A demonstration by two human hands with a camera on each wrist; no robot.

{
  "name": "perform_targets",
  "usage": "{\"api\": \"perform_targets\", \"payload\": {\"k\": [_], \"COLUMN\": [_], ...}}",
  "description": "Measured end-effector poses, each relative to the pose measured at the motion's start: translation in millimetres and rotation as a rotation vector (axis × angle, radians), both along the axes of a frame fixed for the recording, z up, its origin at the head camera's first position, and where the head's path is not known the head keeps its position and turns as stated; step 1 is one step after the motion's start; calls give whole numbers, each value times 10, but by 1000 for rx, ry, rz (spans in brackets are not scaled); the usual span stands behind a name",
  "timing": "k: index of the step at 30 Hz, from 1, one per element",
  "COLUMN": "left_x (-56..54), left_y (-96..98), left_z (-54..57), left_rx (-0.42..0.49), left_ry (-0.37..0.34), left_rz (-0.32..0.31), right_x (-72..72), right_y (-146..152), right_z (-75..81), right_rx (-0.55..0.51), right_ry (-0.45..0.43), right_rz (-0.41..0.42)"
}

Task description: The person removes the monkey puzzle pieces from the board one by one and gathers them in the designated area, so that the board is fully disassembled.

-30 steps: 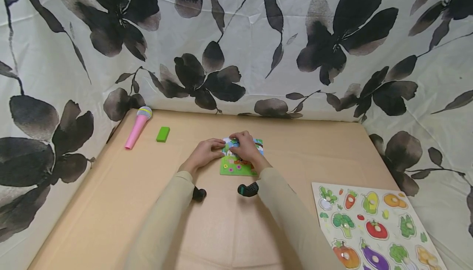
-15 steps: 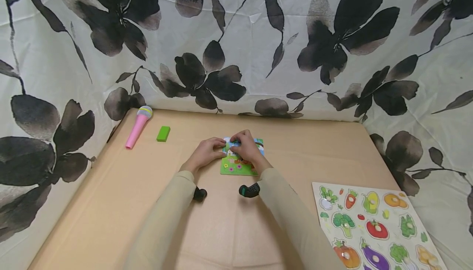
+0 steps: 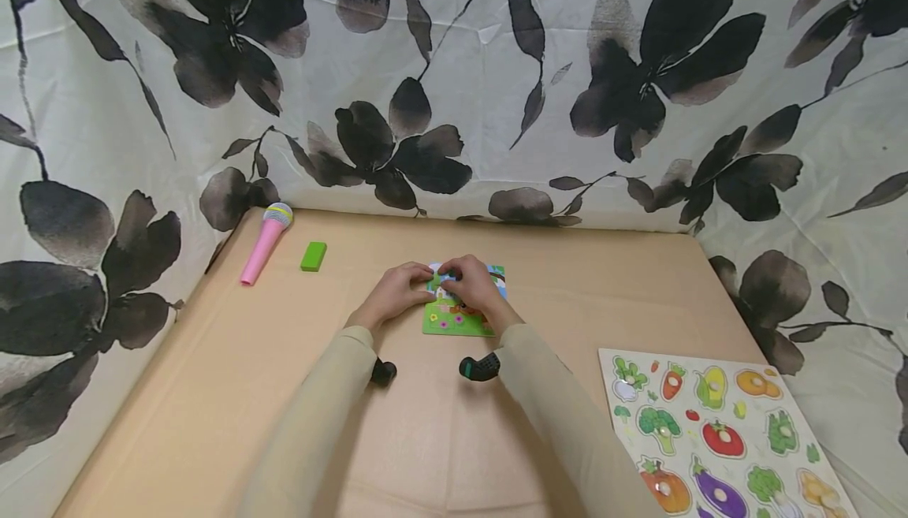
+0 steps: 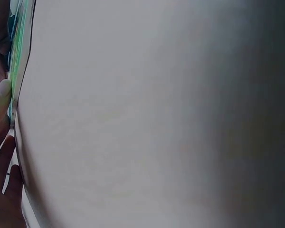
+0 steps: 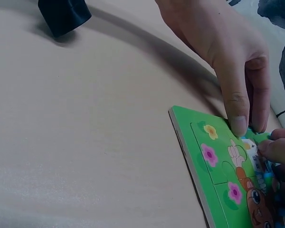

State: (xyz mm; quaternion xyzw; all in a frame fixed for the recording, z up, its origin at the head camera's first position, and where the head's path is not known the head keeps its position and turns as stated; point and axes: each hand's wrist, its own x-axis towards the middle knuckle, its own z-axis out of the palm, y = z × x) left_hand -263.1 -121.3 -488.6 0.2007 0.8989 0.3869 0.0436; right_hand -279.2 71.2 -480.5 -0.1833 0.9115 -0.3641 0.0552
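Observation:
A small jigsaw puzzle lies flat on the table, green with flowers and a brown cartoon animal. My left hand rests against its left edge, thumb and fingertips touching the border. Over the upper half of the picture is my right hand, thumb and index finger bent toward each other. In the right wrist view, a green puzzle piece shows at the right fingertips, which seem to pinch it; most of it is hidden. The left wrist view catches only the puzzle's side and some left fingers.
At the back left lie a pink toy microphone and a green block. A white vegetable picture board lies at the right front. Floral cloth rises behind the table. Black wrist devices hang by the cuffs.
My right hand has shifted very slightly over the puzzle, its knuckles a little lower. The left hand stays at the left edge.

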Motion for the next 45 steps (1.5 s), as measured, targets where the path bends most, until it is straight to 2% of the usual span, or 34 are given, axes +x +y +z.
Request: {"api": "perform_targets", "payload": {"k": [3, 7, 14, 20, 23, 25, 31, 35, 41, 45], "left_x": [-3, -5, -6, -24, -31, -31, -41, -48, -42, -43], "left_y": [-3, -11, -34, -75, -83, -81, -72, -69, -72, -75], "left_z": [-4, 0, 11, 5, 10, 23, 56, 74, 94, 87], "left_rx": [-10, -21, -15, -28, -22, -18, -30, -27, -30, -31], "left_ry": [-1, 8, 11, 9, -2, -6, -33, -55, -67, -69], "left_rz": [-5, -17, -44, -54, -55, -61, -61, -62, -56, -57], "right_x": [5, 12, -6, -35, -53, -67, -104, -131, -156, -157], "right_y": [7, 39, 258, 589, 758, 867, 1177, 1346, 1516, 1574], "right_z": [-3, 17, 66, 78, 81, 85, 86, 55, -6, -26], "right_rx": [-22, -90, -258, -436, -484, -476, -356, -297, -258, -177], "right_ry": [7, -35, -135, -161, -169, -168, -165, -166, -165, -136], "right_rz": [-6, -54, -204, -331, -396, -418, -372, -387, -405, -382]}}
